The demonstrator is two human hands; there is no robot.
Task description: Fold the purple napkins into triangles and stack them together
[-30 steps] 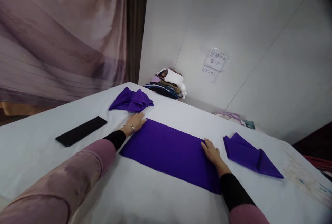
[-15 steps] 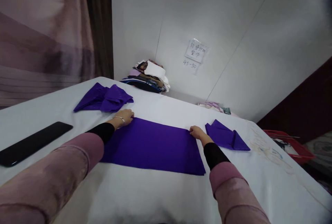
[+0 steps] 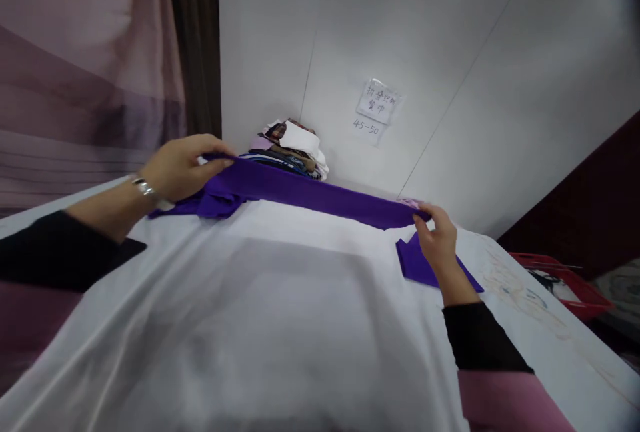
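Observation:
Between my two hands a folded purple cloth (image 3: pixel 310 193) is stretched out, raised above the white-covered table (image 3: pixel 300 325). My left hand (image 3: pixel 183 165) pinches one upper corner between thumb and fingers. The opposite corner is pinched by my right hand (image 3: pixel 436 233). Behind the cloth's left end lies a crumpled purple cloth (image 3: pixel 220 205), partly hidden. Under my right hand and wrist, another folded purple cloth (image 3: pixel 415 265) rests on the table, partly covered by my arm.
A stack of mixed folded fabrics (image 3: pixel 295 149) stands against the wall at the back. My left sleeve mostly covers a flat black object (image 3: pixel 133 251). At the right edge is a red basket (image 3: pixel 575 289). Handwritten paper notes (image 3: pixel 377 102) are stuck on the wall.
Both hands have lifted the purple cloth off the table, bringing it up and closer to me. It appeared as a wide flat rectangle before and now shows as a narrow strip.

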